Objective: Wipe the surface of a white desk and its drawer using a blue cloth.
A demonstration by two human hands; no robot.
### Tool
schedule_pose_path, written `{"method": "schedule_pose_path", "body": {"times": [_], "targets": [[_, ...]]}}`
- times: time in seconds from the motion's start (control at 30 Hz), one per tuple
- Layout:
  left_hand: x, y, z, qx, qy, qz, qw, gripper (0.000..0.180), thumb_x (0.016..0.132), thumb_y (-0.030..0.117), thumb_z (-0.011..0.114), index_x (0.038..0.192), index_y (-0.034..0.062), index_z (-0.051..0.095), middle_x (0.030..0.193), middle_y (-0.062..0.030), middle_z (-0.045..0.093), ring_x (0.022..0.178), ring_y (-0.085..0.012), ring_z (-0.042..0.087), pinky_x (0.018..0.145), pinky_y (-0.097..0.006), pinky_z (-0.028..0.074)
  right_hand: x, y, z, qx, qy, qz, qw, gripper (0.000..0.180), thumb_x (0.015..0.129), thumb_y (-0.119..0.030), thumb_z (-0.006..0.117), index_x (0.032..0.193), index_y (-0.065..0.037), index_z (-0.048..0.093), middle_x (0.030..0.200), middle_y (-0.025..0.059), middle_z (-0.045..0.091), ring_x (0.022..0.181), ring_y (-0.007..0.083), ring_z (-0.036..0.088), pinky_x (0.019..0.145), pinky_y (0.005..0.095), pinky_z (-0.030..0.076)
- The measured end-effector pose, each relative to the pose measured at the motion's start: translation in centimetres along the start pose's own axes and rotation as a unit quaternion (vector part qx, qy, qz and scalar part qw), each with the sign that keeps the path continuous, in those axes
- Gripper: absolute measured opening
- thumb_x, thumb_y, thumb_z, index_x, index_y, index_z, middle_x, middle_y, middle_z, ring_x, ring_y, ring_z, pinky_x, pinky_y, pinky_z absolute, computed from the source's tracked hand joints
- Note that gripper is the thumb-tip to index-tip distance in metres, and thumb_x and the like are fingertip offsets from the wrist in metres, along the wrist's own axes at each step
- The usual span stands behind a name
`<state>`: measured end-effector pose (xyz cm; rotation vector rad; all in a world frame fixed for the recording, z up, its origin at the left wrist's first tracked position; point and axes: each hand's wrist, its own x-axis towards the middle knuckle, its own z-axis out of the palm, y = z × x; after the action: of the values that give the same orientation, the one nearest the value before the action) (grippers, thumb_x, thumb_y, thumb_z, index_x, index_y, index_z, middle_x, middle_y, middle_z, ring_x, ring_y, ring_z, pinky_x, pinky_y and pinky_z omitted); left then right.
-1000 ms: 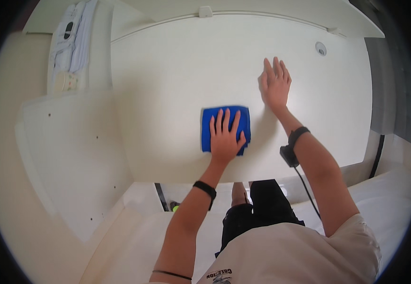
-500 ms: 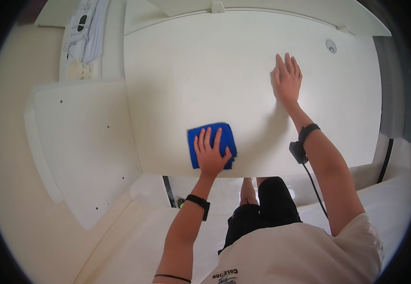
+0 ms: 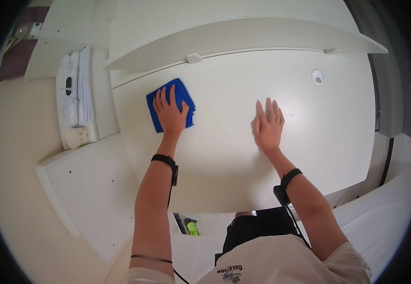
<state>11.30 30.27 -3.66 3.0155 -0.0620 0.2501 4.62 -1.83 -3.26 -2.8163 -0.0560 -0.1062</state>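
Since half a second ago, the left hand (image 3: 169,117) and the blue cloth (image 3: 181,90) under it have swept across the white surface (image 3: 215,156) from about seven o'clock to between nine and ten, taking the surface's middle as the centre of the dial and its far edge as twelve. Nearest, at six o'clock, come the person's pale shirt (image 3: 286,260) and black shorts (image 3: 262,229), with white bedding (image 3: 368,213) running off toward four and a bright green thing (image 3: 192,229) beyond the near edge at seven, its kind unclear. Each wrist wears a black band, one on the left (image 3: 163,160) and one on the right (image 3: 290,177), with a dark cable hanging from it. Just to the three o'clock side of the middle is the right hand (image 3: 269,130), its grip released, fingers reaching toward twelve; how firmly its palm bears down cannot be made out. Farther off, the left hand lies palm down on the flattened cloth, fingers spread, its grip unclenched, resting over the cloth rather than grasping it. Outward at nine a paper cup (image 3: 77,137) sits near a white bar (image 3: 70,83) with a dark oval. Out at two o'clock a round fitting (image 3: 317,76) is set into the surface, and along twelve runs a raised white board (image 3: 262,35)
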Motion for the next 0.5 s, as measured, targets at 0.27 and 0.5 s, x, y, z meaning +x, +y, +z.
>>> {"method": "schedule_pose_path", "body": {"times": [0.27, 0.5], "targets": [[-2.8, 9.5, 0.8, -0.055, -0.044, 0.048, 0.996, 0.068, 0.093, 0.031, 0.059, 0.154, 0.0086, 0.042, 0.154, -0.0233, 0.04, 0.147, -0.0416, 0.03, 0.122, -0.06, 0.02, -0.1, 0.1, 0.1, -0.009, -0.005, -0.002, 1.0, 0.049, 0.101, -0.022, 0.052, 0.15, -0.017, 0.051, 0.159, 0.0161, 0.04, 0.148, 0.0365, 0.033, 0.121, 0.0532, 0.025], [-21.3, 13.2, -4.1, -0.133, -0.136, 0.014, 0.982, 0.067, 0.092, 0.033, 0.059, 0.152, 0.008, 0.047, 0.156, -0.0247, 0.04, 0.147, -0.0447, 0.033, 0.12, -0.062, 0.022, -0.1, 0.3, 0.3, -0.002, 0.022, -0.009, 1.0, 0.049, 0.101, -0.021, 0.051, 0.15, -0.018, 0.052, 0.159, 0.0155, 0.041, 0.149, 0.036, 0.033, 0.121, 0.051, 0.025]]}}
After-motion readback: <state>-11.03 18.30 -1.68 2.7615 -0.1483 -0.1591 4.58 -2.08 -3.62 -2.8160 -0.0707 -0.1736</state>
